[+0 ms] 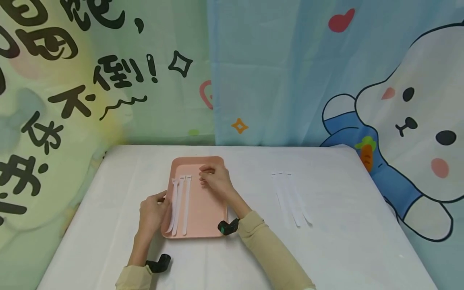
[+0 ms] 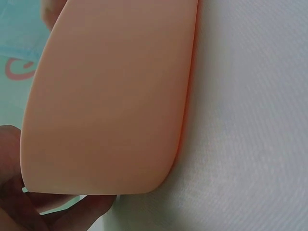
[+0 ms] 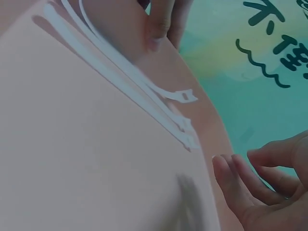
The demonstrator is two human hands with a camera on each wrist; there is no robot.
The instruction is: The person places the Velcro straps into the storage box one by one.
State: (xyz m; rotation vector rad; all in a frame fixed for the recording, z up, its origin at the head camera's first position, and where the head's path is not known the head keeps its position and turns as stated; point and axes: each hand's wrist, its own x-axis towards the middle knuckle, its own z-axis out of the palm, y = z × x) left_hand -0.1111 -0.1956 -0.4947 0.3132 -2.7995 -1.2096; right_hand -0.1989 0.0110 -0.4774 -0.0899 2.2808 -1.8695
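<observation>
Tray (image 1: 208, 213) left of centre sits gripped by the left hand (image 1: 154, 211), likely for steadiness; the empty right hand (image 1: 218, 181), fingers loosely parted, hovers beside white straps (image 1: 187, 205).

Behind the flat white cloth-covered surface (image 1: 348, 257), a pale green and blue cloth (image 1: 261, 52) is hung. On its blue part, a big white cartoon animal in blue clothes (image 1: 427, 121) is shown, with an orange carrot with green leaves (image 1: 367, 156). A red heart (image 1: 341, 21) and a small orange star (image 1: 239, 125) are printed there too. Thick black writing (image 1: 69, 106) is seen on the green part.
</observation>
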